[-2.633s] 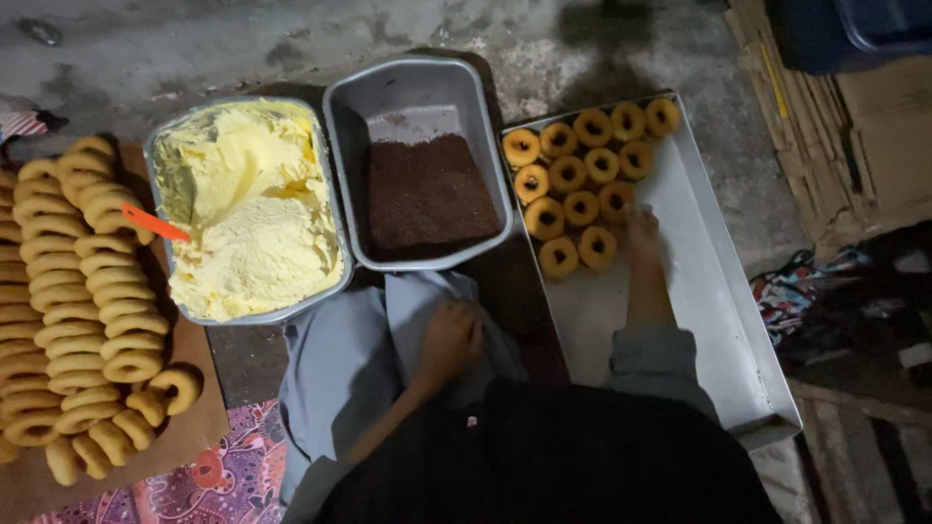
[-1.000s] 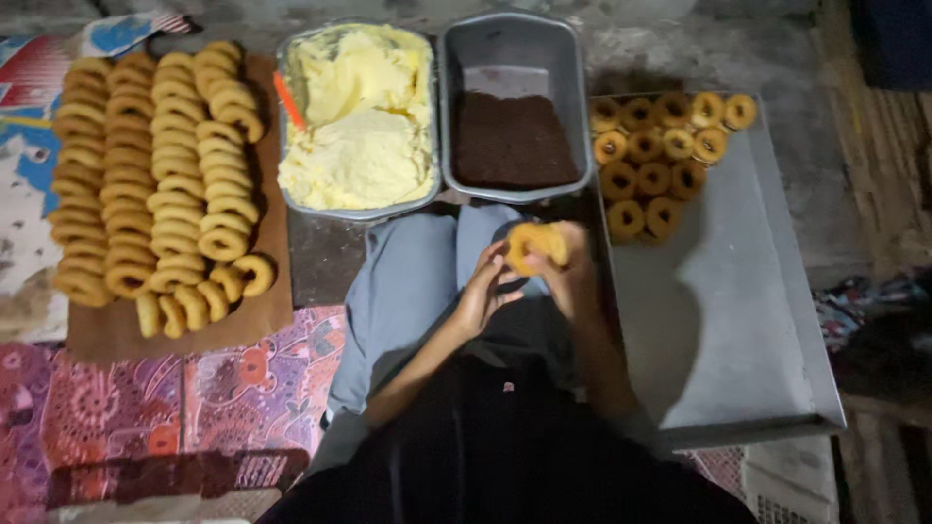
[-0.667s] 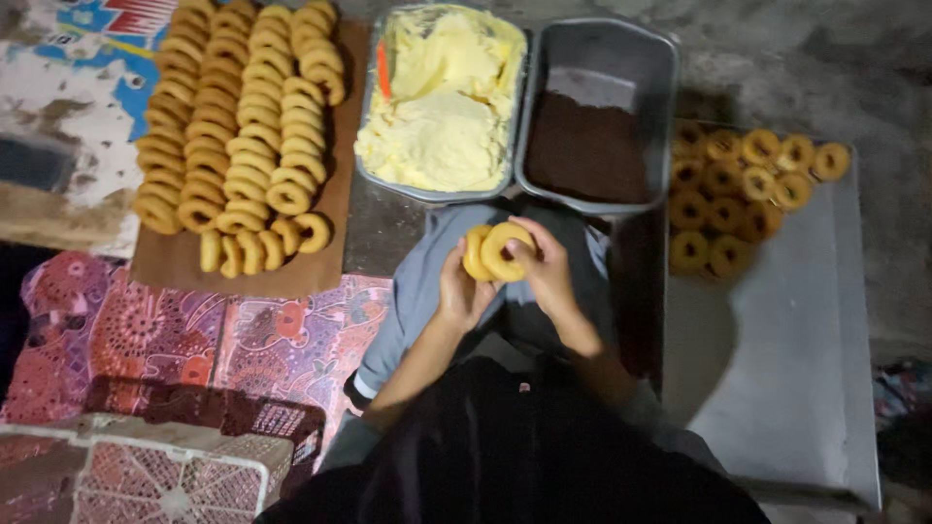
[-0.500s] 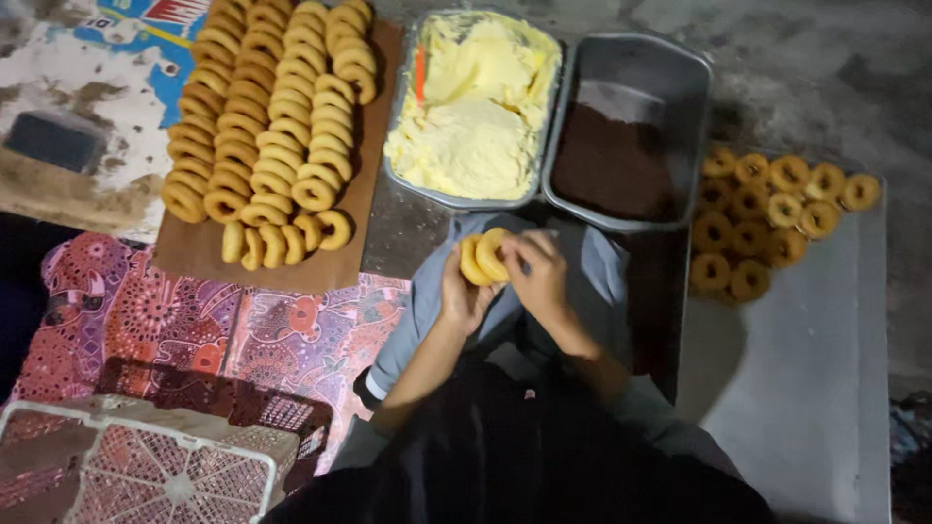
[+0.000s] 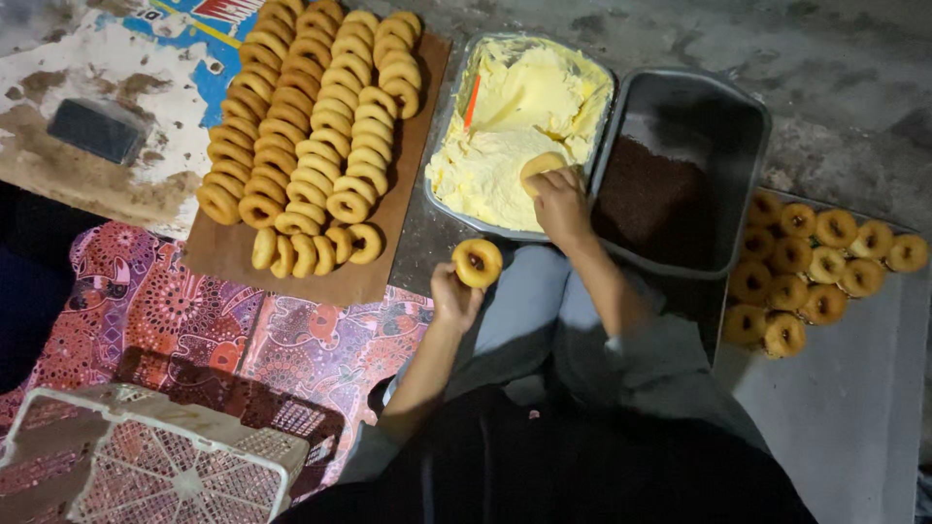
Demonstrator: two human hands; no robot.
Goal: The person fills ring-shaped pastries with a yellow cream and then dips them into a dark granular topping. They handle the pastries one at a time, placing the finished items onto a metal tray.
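My left hand [image 5: 454, 297] holds up a golden ring-shaped doughnut half [image 5: 478, 262] above my lap. My right hand [image 5: 560, 202] presses a second doughnut half [image 5: 540, 168] into the pale yellow cream in the metal tray [image 5: 456, 95] at centre. An orange spatula [image 5: 472, 100] stands in the cream. To the right of it sits a grey tray [image 5: 748, 116] of dark brown sprinkles [image 5: 655, 199].
Several plain doughnuts [image 5: 311, 126] lie in rows on a brown board [image 5: 383, 277] at left. Filled doughnuts [image 5: 815, 267] sit on a grey metal sheet [image 5: 854, 408] at right. A white plastic basket [image 5: 146, 461] stands at the bottom left on patterned cloth [image 5: 175, 320].
The two halves that both hands held together are now apart. My right hand has carried one half forward into the cream. The view has drifted left.
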